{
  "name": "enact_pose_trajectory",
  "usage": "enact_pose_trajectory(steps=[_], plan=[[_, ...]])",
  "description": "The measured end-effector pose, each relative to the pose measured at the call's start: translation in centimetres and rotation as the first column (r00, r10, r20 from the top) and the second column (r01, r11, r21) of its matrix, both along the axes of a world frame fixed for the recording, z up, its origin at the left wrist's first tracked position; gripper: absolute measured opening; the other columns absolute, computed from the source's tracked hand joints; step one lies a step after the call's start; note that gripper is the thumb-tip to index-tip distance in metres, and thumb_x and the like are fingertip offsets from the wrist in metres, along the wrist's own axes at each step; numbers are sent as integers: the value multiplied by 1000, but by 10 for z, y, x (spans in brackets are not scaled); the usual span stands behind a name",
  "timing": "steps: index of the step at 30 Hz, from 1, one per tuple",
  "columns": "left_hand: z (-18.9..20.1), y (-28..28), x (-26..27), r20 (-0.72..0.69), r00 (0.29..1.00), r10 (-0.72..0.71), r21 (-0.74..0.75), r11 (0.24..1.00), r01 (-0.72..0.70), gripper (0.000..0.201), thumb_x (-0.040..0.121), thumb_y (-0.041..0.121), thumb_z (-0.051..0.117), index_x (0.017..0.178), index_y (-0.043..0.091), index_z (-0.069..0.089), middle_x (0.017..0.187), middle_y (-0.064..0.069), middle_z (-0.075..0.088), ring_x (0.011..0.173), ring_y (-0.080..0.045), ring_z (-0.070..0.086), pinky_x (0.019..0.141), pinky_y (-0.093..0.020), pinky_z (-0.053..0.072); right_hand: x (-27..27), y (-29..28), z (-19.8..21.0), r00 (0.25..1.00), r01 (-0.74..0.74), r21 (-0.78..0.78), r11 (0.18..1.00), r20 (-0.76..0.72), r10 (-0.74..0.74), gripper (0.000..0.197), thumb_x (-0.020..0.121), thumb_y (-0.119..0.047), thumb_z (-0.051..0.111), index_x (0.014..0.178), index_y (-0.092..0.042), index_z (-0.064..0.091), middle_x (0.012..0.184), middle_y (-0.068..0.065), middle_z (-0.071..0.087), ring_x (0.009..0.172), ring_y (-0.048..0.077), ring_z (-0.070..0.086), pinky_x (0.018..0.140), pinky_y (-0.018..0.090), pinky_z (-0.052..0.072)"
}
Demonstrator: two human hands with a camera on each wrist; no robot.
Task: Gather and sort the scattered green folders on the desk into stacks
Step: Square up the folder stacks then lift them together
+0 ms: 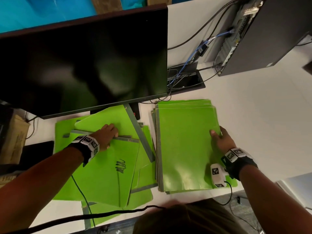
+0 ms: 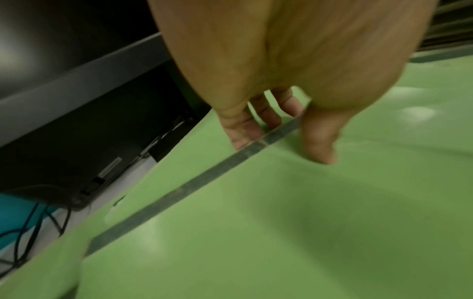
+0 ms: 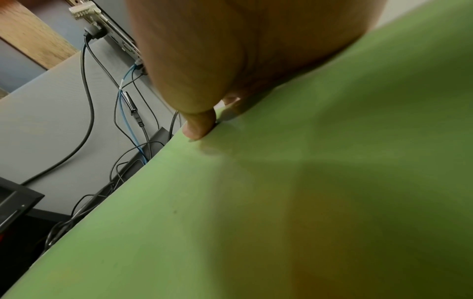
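Observation:
A loose heap of green folders (image 1: pixel 145 168) with grey spines lies left of centre on the white desk (image 1: pixel 253 115). My left hand (image 1: pixel 108 135) grips the grey top edge of the uppermost folder, which bears a black scribble (image 1: pixel 104 174). In the left wrist view the left hand (image 2: pixel 281 141) has its thumb on this folder (image 2: pixel 281 222) and its fingers curled under the spine. To the right is a squared stack of green folders (image 1: pixel 184 146). My right hand (image 1: pixel 219 139) pinches the right edge of its top folder (image 3: pixel 256 202), the right hand's (image 3: pixel 212 115) thumb on top.
A dark monitor (image 1: pixel 81 65) overhangs the far edge of the heap. Behind the stack are a cable well (image 1: pixel 184 78) with trailing leads and a computer tower (image 1: pixel 263 39). A cardboard box (image 1: pixel 13 135) sits at far left. The desk's front edge runs close below the folders.

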State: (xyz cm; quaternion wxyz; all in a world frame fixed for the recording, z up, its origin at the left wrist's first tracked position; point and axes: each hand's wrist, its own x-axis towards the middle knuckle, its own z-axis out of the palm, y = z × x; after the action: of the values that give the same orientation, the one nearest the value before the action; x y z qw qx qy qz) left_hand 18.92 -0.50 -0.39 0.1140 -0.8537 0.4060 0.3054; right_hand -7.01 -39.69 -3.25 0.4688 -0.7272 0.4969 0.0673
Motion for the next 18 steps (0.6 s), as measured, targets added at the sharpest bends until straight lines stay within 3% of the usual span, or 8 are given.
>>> enact_pose_trajectory(steps=[3, 6, 9, 13, 16, 18], plan=[[3, 15, -11, -78, 996, 41, -57, 997, -46, 91, 64, 40, 82, 137, 14, 34, 139, -2, 28, 127, -22, 33, 110, -40, 35, 0, 0, 1, 1000, -5, 8, 1000, -1, 5, 57, 93, -47, 48, 143, -23, 35, 129, 14, 59, 113, 34, 58, 96, 40, 45], [-3, 27, -26, 4, 1000, 24, -2, 1000, -24, 119, 54, 40, 88, 148, 11, 21, 148, -4, 25, 136, -24, 29, 113, -37, 28, 0, 0, 1, 1000, 2, 14, 1000, -7, -2, 58, 93, -48, 47, 144, -23, 33, 131, 14, 57, 114, 34, 57, 96, 40, 44], [-5, 18, -32, 64, 995, 72, 66, 995, -76, 118, 43, 38, 92, 140, 12, 30, 135, -4, 33, 127, -25, 36, 107, -40, 36, 1, 0, 2, 1000, -4, 17, 1000, -12, 4, 59, 94, -46, 46, 145, -21, 32, 132, 15, 56, 116, 34, 56, 96, 39, 43], [9, -5, -26, 15, 999, -40, 224, 974, 35, 102, 56, 38, 87, 136, 11, 30, 141, -8, 29, 127, -29, 40, 106, -42, 35, 2, 0, 4, 1000, -13, 24, 1000, -11, 13, 59, 94, -45, 46, 145, -20, 32, 133, 15, 56, 116, 35, 55, 97, 40, 43], [21, -29, -27, 31, 970, -240, 156, 960, 232, 89, 65, 33, 83, 134, 12, 31, 139, -3, 33, 122, -24, 46, 100, -38, 36, 2, -1, 3, 1000, -8, 26, 1000, -3, 8, 59, 94, -45, 47, 145, -21, 32, 133, 14, 56, 114, 34, 56, 96, 41, 44], [29, -51, -32, 73, 909, -409, 158, 905, 395, 87, 67, 31, 81, 135, 15, 30, 137, 1, 34, 122, -20, 44, 98, -35, 34, 1, 0, 3, 1000, -8, 30, 1000, -1, 8, 58, 94, -46, 47, 145, -21, 32, 131, 14, 57, 112, 34, 58, 94, 39, 45]])
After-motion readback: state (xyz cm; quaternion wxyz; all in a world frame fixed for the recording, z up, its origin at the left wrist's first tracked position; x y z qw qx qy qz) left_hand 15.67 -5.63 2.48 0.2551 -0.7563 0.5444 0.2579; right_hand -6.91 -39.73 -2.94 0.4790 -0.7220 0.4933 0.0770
